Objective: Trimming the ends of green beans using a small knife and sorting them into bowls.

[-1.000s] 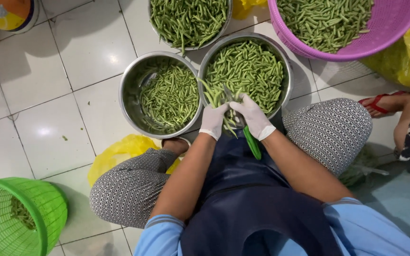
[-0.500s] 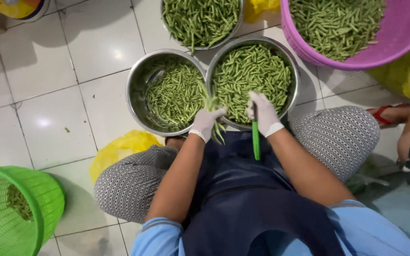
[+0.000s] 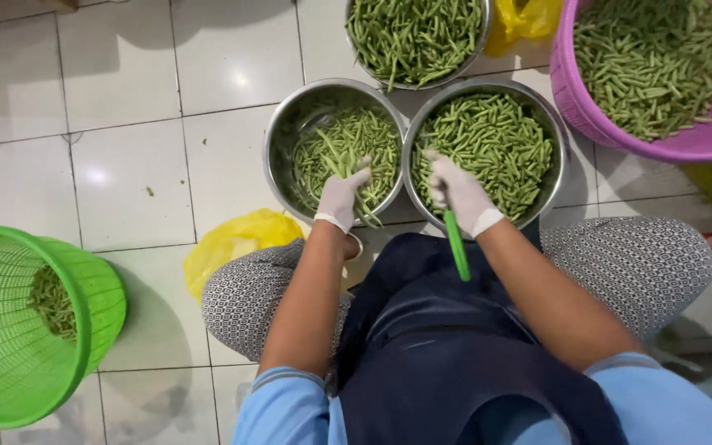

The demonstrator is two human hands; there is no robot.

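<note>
Left hand [image 3: 341, 198] clenched on a few green beans [image 3: 354, 169] over the left steel bowl [image 3: 283, 140] (within easy reach) — right hand [image 3: 461, 198] grasping a green-handled knife [image 3: 456, 245] over the right bowl [image 3: 555, 165].

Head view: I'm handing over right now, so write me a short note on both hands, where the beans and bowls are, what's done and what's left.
Left hand, in a white glove, holds a few green beans over the left steel bowl, which is partly filled with beans.
Right hand, also gloved, grips a green-handled tool; its blade is hidden. It is over the right steel bowl, which is nearly full.
A third steel bowl and a pink plastic basket beyond are full of beans.
A green plastic basket at the left holds a small pile.
Cut and uncut beans cannot be told apart.
</note>
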